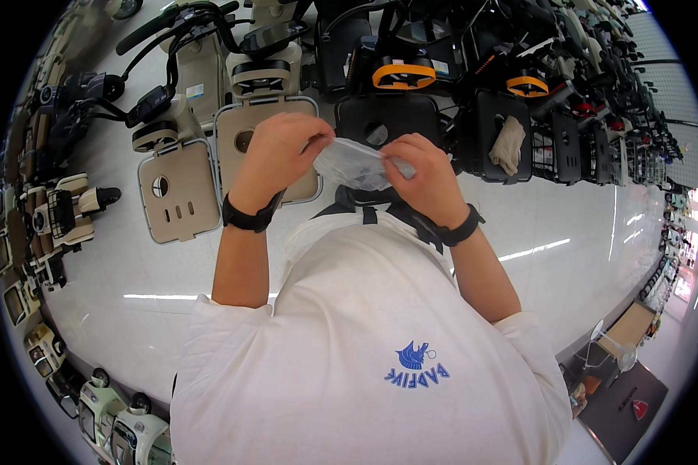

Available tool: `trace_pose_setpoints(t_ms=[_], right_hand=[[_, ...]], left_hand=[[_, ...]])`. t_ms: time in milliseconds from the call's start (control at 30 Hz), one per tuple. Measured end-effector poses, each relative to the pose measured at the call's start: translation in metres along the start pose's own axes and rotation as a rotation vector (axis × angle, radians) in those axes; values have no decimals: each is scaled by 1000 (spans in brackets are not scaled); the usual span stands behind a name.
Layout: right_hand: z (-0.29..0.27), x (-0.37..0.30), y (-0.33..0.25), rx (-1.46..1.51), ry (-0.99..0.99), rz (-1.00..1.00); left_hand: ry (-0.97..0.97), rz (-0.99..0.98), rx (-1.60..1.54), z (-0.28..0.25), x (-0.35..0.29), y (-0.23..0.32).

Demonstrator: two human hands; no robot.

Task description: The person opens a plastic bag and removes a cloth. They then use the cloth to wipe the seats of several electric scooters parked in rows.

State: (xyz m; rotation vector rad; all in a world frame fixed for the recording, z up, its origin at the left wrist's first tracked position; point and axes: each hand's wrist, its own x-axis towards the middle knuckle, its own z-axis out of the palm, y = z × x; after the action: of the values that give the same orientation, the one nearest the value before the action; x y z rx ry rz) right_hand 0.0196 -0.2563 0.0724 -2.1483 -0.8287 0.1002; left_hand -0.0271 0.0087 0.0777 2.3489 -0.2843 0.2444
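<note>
Both hands are raised in front of my chest over a glossy white floor. My left hand (pixel 278 151) pinches the left end of a small clear plastic bag (pixel 354 164). My right hand (pixel 423 177) grips the bag's right end, fingers curled on it. The bag is crumpled and stretched between the two hands. What it holds cannot be made out. Each wrist wears a black band. A white T-shirt with a blue print fills the lower half of the view.
Rows of parked electric scooters stand ahead: beige ones (pixel 180 186) at left, black ones with orange rings (pixel 403 74) in the middle. A beige cloth (pixel 509 145) hangs on a black scooter at right. More small scooters (pixel 116 422) line the lower left.
</note>
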Motion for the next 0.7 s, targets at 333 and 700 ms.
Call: trace_pose_setpoints(t_ms=[333, 700], right_hand=[[16, 9, 1, -109, -20, -184], [17, 3, 7, -91, 17, -214]], left_hand=[[-77, 223, 127, 29, 8, 22], [-106, 268, 130, 34, 10, 25]])
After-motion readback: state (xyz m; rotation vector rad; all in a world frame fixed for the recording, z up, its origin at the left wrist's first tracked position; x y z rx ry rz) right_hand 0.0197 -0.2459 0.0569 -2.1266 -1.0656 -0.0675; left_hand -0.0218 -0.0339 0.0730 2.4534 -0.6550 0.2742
